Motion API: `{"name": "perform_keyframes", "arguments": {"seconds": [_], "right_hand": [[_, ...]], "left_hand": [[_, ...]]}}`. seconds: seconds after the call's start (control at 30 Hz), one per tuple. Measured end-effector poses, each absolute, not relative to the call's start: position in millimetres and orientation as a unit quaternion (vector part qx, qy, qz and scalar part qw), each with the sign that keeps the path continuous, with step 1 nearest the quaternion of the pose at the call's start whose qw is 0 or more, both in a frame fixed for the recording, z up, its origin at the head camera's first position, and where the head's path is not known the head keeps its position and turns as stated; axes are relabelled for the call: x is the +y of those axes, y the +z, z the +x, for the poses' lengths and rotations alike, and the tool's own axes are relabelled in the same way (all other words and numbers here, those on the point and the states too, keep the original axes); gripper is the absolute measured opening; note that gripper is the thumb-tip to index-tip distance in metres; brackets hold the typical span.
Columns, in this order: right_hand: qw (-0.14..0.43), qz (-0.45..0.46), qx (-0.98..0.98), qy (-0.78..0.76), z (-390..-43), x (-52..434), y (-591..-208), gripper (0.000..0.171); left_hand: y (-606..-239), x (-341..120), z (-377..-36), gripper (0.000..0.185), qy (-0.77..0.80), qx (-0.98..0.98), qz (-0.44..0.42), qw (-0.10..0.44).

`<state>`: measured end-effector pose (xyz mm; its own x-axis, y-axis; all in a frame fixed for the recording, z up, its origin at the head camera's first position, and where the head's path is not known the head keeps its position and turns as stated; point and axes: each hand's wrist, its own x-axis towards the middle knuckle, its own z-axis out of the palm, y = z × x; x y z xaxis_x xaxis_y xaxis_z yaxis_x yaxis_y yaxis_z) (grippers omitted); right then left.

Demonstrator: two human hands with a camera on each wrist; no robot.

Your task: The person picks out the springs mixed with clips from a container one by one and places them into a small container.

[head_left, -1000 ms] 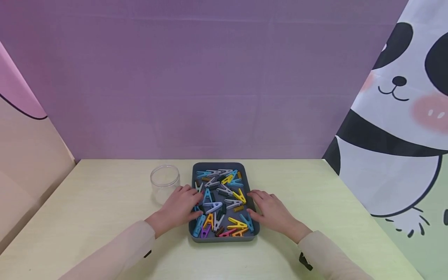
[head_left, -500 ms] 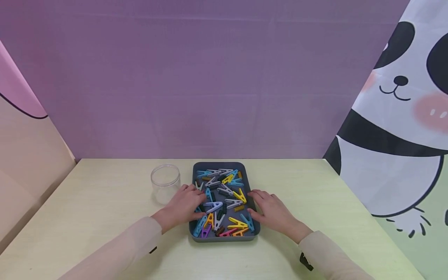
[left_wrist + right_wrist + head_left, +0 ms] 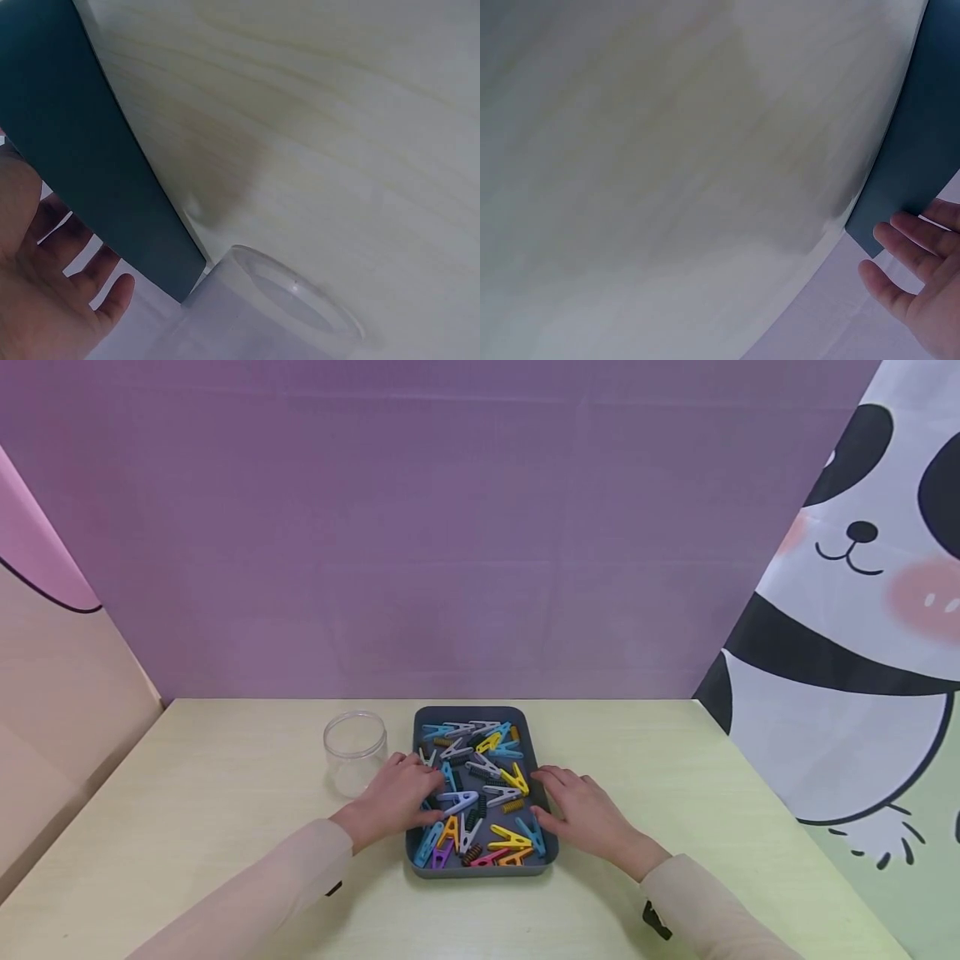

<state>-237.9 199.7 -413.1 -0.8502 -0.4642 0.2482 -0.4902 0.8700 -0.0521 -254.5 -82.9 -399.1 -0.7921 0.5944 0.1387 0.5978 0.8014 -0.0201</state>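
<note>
A dark grey tray (image 3: 480,872) holds several colourful plastic clothespins (image 3: 510,842) and small ribbed coils (image 3: 513,807) in black and brown. My left hand (image 3: 395,797) reaches over the tray's left rim, its fingers relaxed above the clothespins there and hiding some of them. At the right rim rests my right hand (image 3: 583,817), fingers loosely spread against the edge. In the left wrist view the tray's wall (image 3: 97,150) passes beside the left hand (image 3: 52,292). The right wrist view has the right hand's (image 3: 926,277) fingertips close to the tray's outer wall (image 3: 922,127). Neither hand grips a clothespin.
A clear round jar (image 3: 355,737) stands left of the tray, just behind the left hand. The pale wooden table (image 3: 645,752) ends at a purple backdrop (image 3: 420,543). A panda-print cloth (image 3: 840,727) hangs at the right.
My left hand has shifted slightly right, farther over the tray's left rim. The right hand, tray and jar stay practically in place.
</note>
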Motion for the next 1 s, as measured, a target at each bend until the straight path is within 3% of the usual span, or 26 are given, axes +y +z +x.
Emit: {"name": "perform_keyframes", "arguments": {"seconds": [0.4,1.0], "right_hand": [[0.117,0.248,-0.96,0.053,-238.0,199.9,-412.7,0.049],[0.108,0.246,-0.962,0.056,-238.2,199.5,-412.0,0.049]], "left_hand": [[-400.3,-80.2,-256.8,0.036,-0.01,-0.952,-0.302,0.041],[-398.4,-84.7,-255.6,0.033,-0.039,-0.947,-0.314,0.054]]}}
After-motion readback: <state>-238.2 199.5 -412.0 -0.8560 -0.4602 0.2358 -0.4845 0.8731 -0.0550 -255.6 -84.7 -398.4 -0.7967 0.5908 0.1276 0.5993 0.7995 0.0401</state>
